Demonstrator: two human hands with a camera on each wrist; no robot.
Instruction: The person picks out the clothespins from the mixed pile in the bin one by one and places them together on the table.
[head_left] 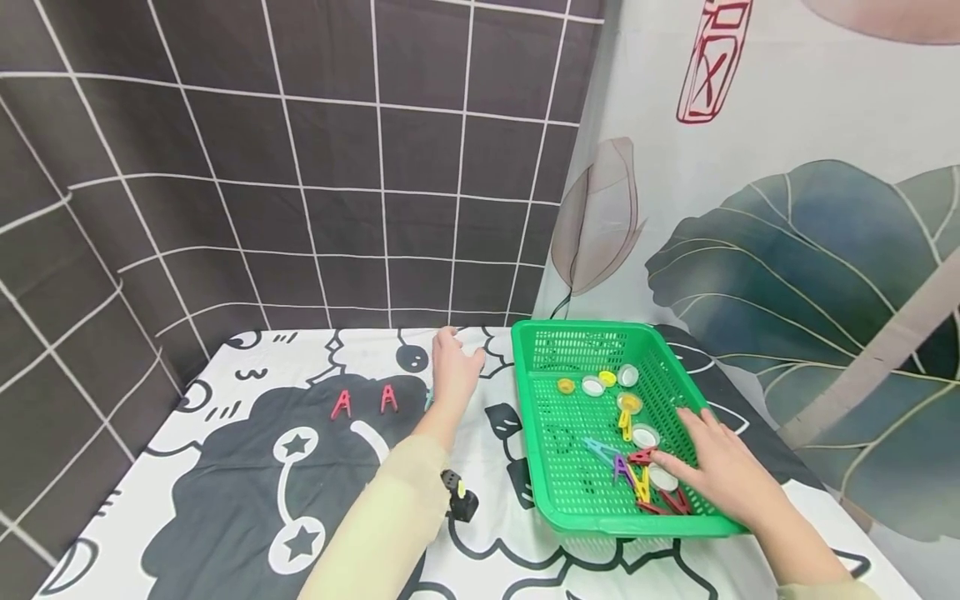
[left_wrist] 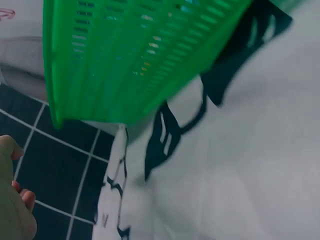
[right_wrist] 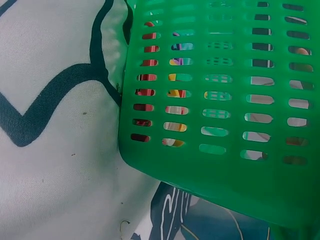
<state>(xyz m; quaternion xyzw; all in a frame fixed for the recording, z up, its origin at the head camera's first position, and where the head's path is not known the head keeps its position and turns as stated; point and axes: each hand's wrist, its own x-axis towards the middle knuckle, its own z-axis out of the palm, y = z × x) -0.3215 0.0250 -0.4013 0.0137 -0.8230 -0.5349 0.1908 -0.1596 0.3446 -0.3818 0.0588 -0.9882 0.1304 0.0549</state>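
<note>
My left hand [head_left: 456, 371] reaches over the far part of the table, thumb apart from the fingers, nothing seen in its grasp. Partly hidden beside its wrist is a teal clothespin [head_left: 428, 398]; two red clothespins [head_left: 387, 398] stand out on the dark cloth print further left. My right hand [head_left: 723, 467] spreads over the right side of a green basket [head_left: 543, 467], its thumb near a red clothespin [head_left: 642, 456]. Inside lie a light blue clothespin [head_left: 602, 450], a purple clothespin [head_left: 621, 468], several yellow and red ones, and round white caps [head_left: 645, 436].
Yellow caps [head_left: 607, 378] lie toward the basket's back. A small black object [head_left: 462, 504] sits by the left sleeve, which partly covers it. The patterned tablecloth [head_left: 495, 550] spreads up to a dark gridded curtain [head_left: 337, 208] behind.
</note>
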